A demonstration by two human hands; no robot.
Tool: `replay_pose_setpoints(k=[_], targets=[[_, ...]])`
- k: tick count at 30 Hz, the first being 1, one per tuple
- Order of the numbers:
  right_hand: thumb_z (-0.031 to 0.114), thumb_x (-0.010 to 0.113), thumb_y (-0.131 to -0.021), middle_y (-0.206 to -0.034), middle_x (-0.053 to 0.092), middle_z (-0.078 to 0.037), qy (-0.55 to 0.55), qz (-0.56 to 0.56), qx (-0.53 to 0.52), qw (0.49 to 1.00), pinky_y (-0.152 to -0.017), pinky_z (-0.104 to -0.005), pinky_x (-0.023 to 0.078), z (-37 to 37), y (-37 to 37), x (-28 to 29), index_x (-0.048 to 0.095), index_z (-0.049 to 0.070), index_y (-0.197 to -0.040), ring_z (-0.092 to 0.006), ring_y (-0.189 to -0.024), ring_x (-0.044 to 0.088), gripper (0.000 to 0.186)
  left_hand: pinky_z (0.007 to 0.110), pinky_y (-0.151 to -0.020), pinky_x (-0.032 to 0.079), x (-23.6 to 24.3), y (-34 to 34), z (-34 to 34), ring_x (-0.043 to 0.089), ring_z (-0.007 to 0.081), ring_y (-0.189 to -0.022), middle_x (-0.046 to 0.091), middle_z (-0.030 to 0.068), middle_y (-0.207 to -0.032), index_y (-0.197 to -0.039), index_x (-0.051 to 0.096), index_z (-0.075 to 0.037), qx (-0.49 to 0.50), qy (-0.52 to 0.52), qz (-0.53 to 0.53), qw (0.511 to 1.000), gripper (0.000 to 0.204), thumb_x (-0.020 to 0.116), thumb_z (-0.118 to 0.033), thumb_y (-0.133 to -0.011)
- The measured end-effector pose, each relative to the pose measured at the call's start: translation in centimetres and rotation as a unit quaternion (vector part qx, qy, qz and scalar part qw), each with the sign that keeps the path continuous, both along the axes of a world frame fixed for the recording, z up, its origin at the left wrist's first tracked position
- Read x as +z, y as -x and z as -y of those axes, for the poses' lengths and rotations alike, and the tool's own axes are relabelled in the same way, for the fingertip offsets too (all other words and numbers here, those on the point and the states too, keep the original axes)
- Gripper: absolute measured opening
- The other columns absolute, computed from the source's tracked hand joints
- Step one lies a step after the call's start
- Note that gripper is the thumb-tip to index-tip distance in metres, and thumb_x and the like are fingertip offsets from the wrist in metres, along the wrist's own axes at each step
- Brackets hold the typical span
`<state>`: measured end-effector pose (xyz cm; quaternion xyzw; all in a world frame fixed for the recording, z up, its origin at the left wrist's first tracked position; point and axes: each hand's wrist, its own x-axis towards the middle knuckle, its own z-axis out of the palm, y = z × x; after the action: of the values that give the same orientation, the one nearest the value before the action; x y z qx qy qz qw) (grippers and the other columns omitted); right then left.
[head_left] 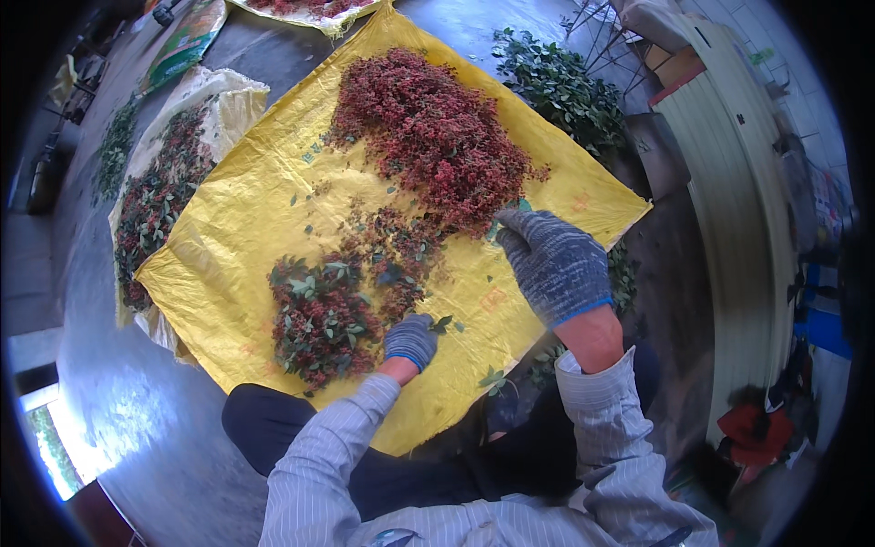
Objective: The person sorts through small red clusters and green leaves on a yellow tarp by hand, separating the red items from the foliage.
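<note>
Both gloved: left hand (412,340) and right hand (554,266), fingers bent, holds unclear. On the yellow plastic sheet (219,242), leafy berry sprigs (324,319) lie near-left, red berry clusters (433,137) far; light pinching should avoid crushing them.

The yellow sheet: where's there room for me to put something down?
The yellow sheet has a wide bare patch at left, between its upper-left edge and the big red pile, above the leafy pile. Another, nearly bare, lies between the left hand and the right hand. It's crowded at both piles and the loose scraps between them.
</note>
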<state>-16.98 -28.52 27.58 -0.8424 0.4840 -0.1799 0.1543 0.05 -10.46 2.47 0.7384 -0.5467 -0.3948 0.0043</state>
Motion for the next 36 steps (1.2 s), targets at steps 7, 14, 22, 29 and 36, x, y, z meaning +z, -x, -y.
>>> replay_pose_setpoints(k=[7, 14, 22, 29, 36], targets=[[0.027, 0.076, -0.094, -0.101, 0.075, -0.015, 0.017, 0.011, -0.020, 1.000, -0.083, -0.0452, 0.058, 0.6, -0.2, 1.4, 0.078, 0.008, -0.106, -0.0353, -0.094, 0.073, 0.022, 0.046, -0.102, 0.054, -4.7, -6.5, -0.3, 0.070, 0.0406, -0.110, 0.073, 0.0227, -0.118, -0.123, 0.072, -0.002, 0.144, 0.124, 0.064, 0.980, 0.049, 0.080, -0.031, -0.084], [0.024, 0.074, -0.095, -0.103, 0.076, -0.015, -0.054, -0.001, 0.007, 0.999, -0.084, -0.0462, 0.058, 0.8, 0.1, 1.5, 0.078, 0.009, -0.107, -0.0366, -0.095, 0.073, 0.019, 0.041, -0.103, 0.054, -3.3, -5.9, 2.2, 0.072, 0.0344, -0.113, 0.075, 0.0183, -0.123, -0.124, 0.074, -0.005, 0.172, 0.180, -0.079, 0.965, 0.036, 0.074, -0.019, -0.091], [0.028, 0.074, -0.094, -0.103, 0.076, -0.013, -0.050, 0.032, 0.003, 0.998, -0.083, -0.0468, 0.058, 0.7, 0.3, 2.1, 0.078, 0.013, -0.106, -0.0364, -0.095, 0.072, 0.020, 0.049, -0.105, 0.051, -4.0, -16.1, 3.1, 0.068, 0.0379, -0.114, 0.071, 0.0186, -0.126, -0.124, 0.075, -0.009, 0.160, 0.275, 0.288, 0.903, 0.039, 0.071, -0.030, -0.091], [0.031, 0.072, -0.095, -0.099, 0.075, -0.013, -0.084, -0.027, 0.040, 0.995, -0.082, -0.0490, 0.057, -0.8, -0.4, 0.9, 0.077, 0.013, -0.105, -0.0360, -0.095, 0.072, 0.021, 0.045, -0.095, 0.055, -0.6, -15.9, 3.4, 0.071, 0.0389, -0.102, 0.075, 0.0174, -0.112, -0.109, 0.080, -0.011, 0.275, 0.213, 0.089, 0.933, 0.029, 0.069, -0.033, -0.093], [0.028, 0.070, -0.096, -0.103, 0.074, -0.014, -0.137, 0.008, 0.112, 0.984, -0.083, -0.0493, 0.057, -2.0, -3.0, 0.4, 0.076, 0.012, -0.113, -0.0365, -0.097, 0.072, 0.024, 0.038, -0.070, 0.061, 12.4, -15.7, 2.7, 0.073, 0.0258, -0.075, 0.074, 0.0131, -0.086, -0.112, 0.070, 0.001, 0.424, 0.142, -0.492, 0.747, 0.022, 0.067, -0.014, -0.096]])
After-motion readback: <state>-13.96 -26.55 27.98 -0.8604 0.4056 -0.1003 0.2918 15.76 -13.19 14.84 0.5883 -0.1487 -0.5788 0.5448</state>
